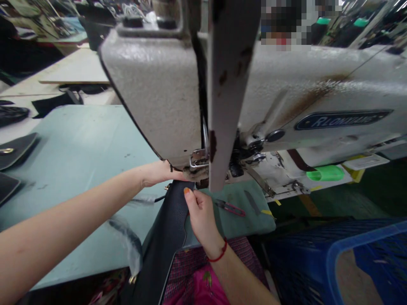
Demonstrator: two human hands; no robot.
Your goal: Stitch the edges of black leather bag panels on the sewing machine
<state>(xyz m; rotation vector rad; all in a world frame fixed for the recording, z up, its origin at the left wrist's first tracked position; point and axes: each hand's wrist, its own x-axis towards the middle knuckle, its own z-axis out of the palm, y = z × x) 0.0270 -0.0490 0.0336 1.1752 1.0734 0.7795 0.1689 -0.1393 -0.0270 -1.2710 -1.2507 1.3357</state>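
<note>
On a pale green sewing table (63, 144), the left hand (157, 174) lies flat, fingers together, just beside the presser foot (194, 173). A black leather panel (167, 231), seemingly supple and fairly light, droops from the table's front edge toward the lap; the right hand (202, 217) has fingers clamped on its edge, a sensible hold. Further worktables (74, 67) stand beyond.

Right hand (202, 218) pinching a black leather panel (162, 241) (red string bracelet (220, 251) at the wrist)
</note>
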